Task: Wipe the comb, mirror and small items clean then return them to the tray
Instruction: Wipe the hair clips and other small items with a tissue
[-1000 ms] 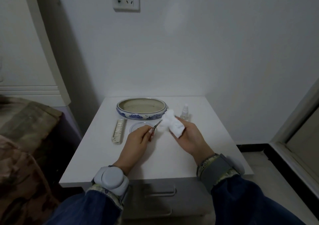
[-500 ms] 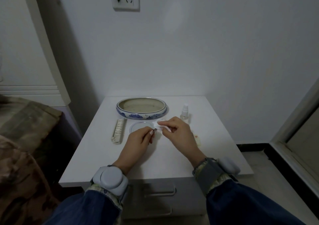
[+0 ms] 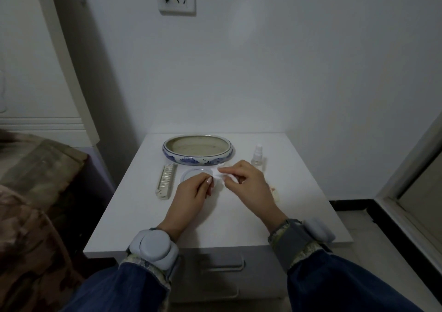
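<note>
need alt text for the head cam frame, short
Over a white bedside table, the right hand pinches a white tissue against a small item held by the left hand. Behind lie a comb, round mirror, empty blue-and-white tray and small bottle.

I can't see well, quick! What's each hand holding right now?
Left hand: fingers curled, pinching a small item too hidden to name.
Right hand: pinching the white wipe.

Comb (image 3: 166, 180) left of mirror (image 3: 194, 174)
</note>
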The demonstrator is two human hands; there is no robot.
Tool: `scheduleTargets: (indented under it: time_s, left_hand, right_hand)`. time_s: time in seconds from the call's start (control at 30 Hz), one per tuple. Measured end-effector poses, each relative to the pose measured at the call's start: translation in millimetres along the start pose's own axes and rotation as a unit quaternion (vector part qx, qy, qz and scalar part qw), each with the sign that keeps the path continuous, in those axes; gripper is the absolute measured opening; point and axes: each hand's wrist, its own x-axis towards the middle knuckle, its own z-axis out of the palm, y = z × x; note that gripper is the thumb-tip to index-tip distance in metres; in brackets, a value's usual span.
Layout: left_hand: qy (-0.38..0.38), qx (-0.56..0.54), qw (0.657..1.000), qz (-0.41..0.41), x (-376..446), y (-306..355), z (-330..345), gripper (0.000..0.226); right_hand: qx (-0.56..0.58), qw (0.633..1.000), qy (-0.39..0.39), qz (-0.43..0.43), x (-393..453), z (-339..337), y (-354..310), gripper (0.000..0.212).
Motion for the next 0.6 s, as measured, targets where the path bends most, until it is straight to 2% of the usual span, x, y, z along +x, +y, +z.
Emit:
scheduleTargets:
  time_s: [0.23,0.3,0.47,0.6]
  left_hand:
    - [0.011,-0.007,1.000,0.008,0.8,0.7,-0.4,0.028]
    - [0.010,0.000,1.000,0.007,0.5,0.2,-0.7,0.029]
    - [0.014,0.020,1.000,0.007,1.2,-2.1,0.6,0.032]
    - [0.010,0.022,1.000,0.020,0.0,-1.2,-0.4,0.032]
  right_hand:
    - [-0.026,0.992,0.104,0.074,3.1,-3.8,15.1,0.023]
    - [-0.015,0.991,0.120,0.063,3.4,-6.1,11.0,0.022]
    - [-0.036,0.996,0.032,-0.073,-2.4,-1.6,-4.0,0.025]
    - [-0.100,0.992,0.047,-0.064,-0.6,0.6,5.8,0.024]
